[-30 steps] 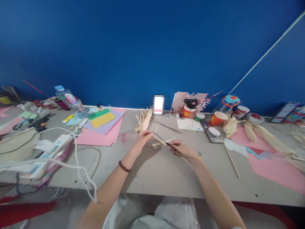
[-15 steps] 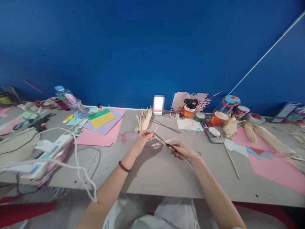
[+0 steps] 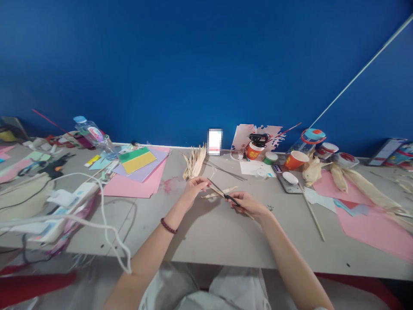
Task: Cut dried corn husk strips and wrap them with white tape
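My left hand (image 3: 196, 187) has its thumb and fingers pinched together on a thin pale strand (image 3: 213, 171), which curls up from the fingertips. My right hand (image 3: 247, 204) is closed around black-handled scissors (image 3: 229, 198), whose blades point up-left to the left fingertips. A slim pale stick (image 3: 248, 214) runs alongside the scissors and out below the right hand; which fingers grip it is partly hidden. Behind the scissors a dried corn husk piece (image 3: 229, 190) lies on the table. A bundle of dried corn husks (image 3: 194, 162) stands just beyond my left hand.
Dark thin wires (image 3: 227, 171) lie behind the hands. Coloured paper (image 3: 129, 187) and a power strip (image 3: 69, 211) are on the left. To the right are a phone (image 3: 292, 187), an orange paper cup (image 3: 295, 160), a wooden stick (image 3: 312, 213) and more husks (image 3: 371, 189).
The pale strand at my left fingertips has shifted slightly up and right and now curls into a loop. Both hands and the scissors have barely moved.
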A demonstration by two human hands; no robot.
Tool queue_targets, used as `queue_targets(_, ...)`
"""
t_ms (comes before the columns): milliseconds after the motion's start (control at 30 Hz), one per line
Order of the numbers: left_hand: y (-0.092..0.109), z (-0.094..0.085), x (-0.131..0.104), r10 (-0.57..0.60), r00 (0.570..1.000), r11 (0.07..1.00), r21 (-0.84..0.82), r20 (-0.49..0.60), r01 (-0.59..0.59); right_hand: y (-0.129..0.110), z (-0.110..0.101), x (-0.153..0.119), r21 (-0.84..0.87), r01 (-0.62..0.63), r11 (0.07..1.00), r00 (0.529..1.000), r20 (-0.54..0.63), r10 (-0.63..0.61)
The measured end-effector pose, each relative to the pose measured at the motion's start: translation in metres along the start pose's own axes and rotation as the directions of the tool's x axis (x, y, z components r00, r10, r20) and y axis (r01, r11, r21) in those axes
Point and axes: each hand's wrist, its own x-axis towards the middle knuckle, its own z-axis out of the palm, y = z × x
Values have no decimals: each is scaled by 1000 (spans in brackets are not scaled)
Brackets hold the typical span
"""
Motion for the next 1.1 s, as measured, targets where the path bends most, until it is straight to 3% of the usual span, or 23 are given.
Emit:
queue_targets(533,-3,-1,2,-32,999,999,-10,10,32,5,-3,2,-31,24,999,1000,-4,-24)
queue_targets(1100,-16,-1,6,119,993,983,-145,19,-115,2,3,1,-4,0,1000,1000,11,0)
